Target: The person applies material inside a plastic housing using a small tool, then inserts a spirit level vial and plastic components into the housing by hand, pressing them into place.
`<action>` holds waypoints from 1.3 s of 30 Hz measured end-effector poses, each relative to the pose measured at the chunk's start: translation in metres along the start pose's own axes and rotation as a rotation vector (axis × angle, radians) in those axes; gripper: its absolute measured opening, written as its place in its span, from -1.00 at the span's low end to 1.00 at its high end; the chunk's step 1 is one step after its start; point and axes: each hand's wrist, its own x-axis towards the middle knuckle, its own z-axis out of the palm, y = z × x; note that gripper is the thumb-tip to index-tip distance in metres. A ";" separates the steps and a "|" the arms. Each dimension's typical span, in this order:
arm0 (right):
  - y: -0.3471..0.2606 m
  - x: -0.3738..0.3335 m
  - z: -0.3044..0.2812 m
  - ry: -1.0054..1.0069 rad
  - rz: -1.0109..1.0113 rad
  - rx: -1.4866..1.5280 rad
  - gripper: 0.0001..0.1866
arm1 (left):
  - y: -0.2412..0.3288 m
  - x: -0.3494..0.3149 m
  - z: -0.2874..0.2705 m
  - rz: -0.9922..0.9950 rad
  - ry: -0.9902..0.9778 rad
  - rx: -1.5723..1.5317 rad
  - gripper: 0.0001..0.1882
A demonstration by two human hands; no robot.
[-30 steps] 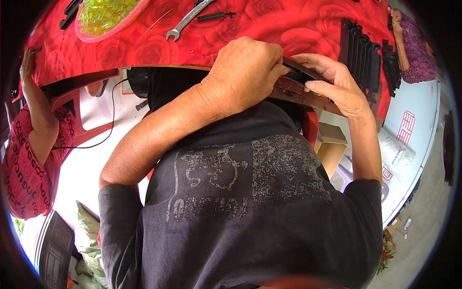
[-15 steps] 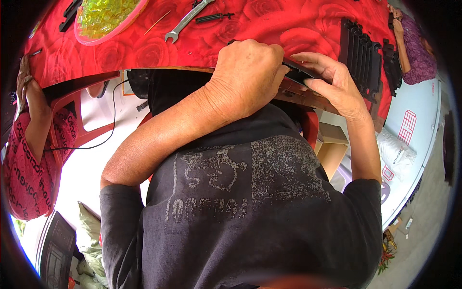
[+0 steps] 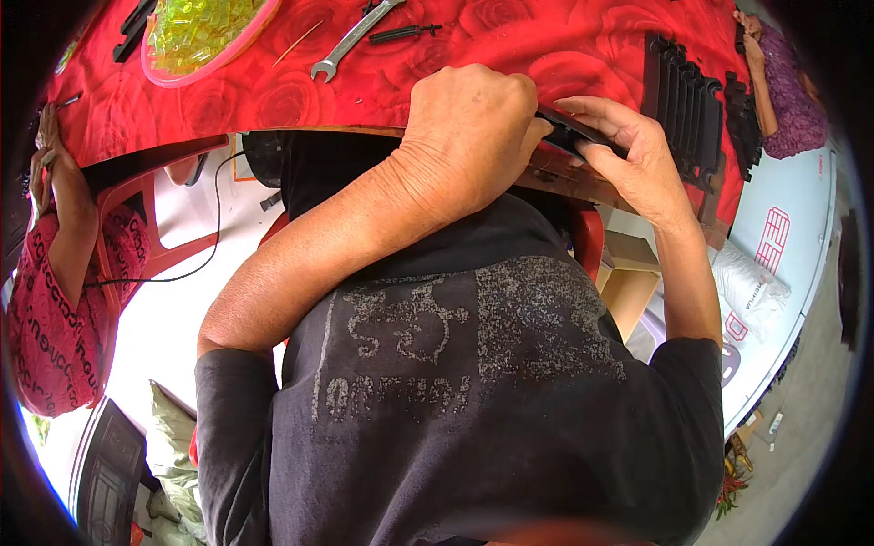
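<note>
A long black plastic part (image 3: 566,134) spans my two hands at the near edge of the table. My left hand (image 3: 469,136) is closed in a fist over its left end, knuckles up, so what lies under the fingers is hidden. At the other end, my right hand (image 3: 637,156) grips the part between the thumb below and the fingers above. Just right of this hand stands a row of similar black plastic parts (image 3: 678,109), lined up side by side on the red rose-patterned cloth (image 3: 519,45).
Beyond my hands lie a wrench (image 3: 350,45), a small black rod-like piece (image 3: 401,35) and a thin stick (image 3: 298,43). A pink-rimmed basin (image 3: 238,45) holds yellow-green pieces. Another person's hand (image 3: 47,159) is at the left edge; a purple-clad person (image 3: 794,91) sits far right.
My left fist has tilted slightly, and a dark tip that showed past its far side is now out of sight. My right hand keeps its grip, barely shifted.
</note>
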 end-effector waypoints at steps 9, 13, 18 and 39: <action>-0.002 0.000 0.000 0.043 0.120 0.004 -0.63 | 0.000 0.003 0.005 0.022 0.030 -0.046 -0.71; -0.002 -0.001 0.001 0.084 0.103 0.033 -0.66 | 0.001 0.003 0.003 0.029 0.025 -0.048 -0.72; -0.002 -0.001 0.000 0.075 0.108 0.037 -0.66 | 0.002 0.004 0.002 0.045 0.034 -0.053 -0.73; -0.002 -0.002 -0.006 0.061 0.049 0.038 -0.64 | 0.009 0.006 -0.006 0.085 0.034 -0.041 -0.73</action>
